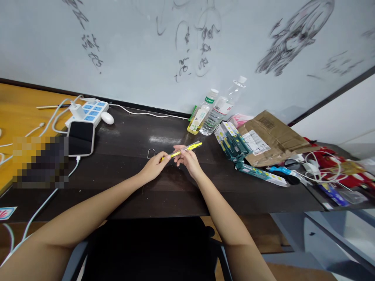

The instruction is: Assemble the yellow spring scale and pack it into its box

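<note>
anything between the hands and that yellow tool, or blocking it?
Nothing visible. Both the left hand and the right hand already grip the yellow tool directly, above the dark desk. The wire clip lies just left of it, apart.

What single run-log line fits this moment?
left hand: holds yellow tool | right hand: holds same | below: dark desk

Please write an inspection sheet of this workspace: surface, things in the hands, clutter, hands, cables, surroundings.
Surface: dark desk, pale smear.
Things in hand: slim yellow tool, held above the desk.
Clutter: wire clip, smartphone, two bottles, green packs, cardboard package.
Hands: left hand and right hand both pinch the tool.
Cables: white cable into the phone; power strip.
Surroundings: scribbled whiteboard.
</note>
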`<state>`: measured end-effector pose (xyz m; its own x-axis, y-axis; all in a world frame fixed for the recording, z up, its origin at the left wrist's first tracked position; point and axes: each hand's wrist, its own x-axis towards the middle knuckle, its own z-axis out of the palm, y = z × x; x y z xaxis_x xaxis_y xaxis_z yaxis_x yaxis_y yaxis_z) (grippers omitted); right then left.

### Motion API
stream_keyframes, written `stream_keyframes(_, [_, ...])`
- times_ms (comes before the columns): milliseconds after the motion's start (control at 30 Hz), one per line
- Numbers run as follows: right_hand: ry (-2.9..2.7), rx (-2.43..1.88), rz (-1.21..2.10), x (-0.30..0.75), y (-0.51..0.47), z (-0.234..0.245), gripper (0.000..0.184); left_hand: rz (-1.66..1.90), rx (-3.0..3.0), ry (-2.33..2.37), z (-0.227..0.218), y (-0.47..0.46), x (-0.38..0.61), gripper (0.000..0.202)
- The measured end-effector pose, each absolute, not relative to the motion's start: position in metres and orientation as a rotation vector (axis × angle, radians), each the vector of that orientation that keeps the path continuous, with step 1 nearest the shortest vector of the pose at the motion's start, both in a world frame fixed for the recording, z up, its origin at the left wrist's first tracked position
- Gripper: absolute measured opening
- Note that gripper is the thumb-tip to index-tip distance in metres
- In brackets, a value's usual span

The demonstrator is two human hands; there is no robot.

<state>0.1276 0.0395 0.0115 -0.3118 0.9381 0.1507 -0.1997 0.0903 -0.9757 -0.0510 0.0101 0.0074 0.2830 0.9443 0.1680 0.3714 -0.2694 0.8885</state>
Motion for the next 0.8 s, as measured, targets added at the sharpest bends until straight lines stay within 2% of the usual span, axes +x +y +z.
stream_keyframes(167, [-1.456,-0.831,1.421,0.124,0.036,0.011,0.036,0.945,1.74,1.259,0.005,0.011,-0.05,0.037])
stream_keyframes(533, [-1.596,-0.837,1.374,0.121,0.034,0.006,0.045,1.083,1.766,0.992,0.001,0.012,-0.049,0.026])
stream_keyframes(667, [-1.652,-0.851,1.37,0.136,0.04,0.016,0.047,1.087,1.826,1.111,0.006,0.014,-0.055,0.028])
stream_keyframes(733, [-1.655,-0.905,1.273,0.153,0.046,0.024,0.044,1.147,1.809,1.19,0.009,0.017,-0.06,0.028])
stream_keyframes(800, [-1.659,-1.013,1.059,0.173,0.053,0.032,0.033,1.2,1.791,1.266,0.011,0.022,-0.065,0.027])
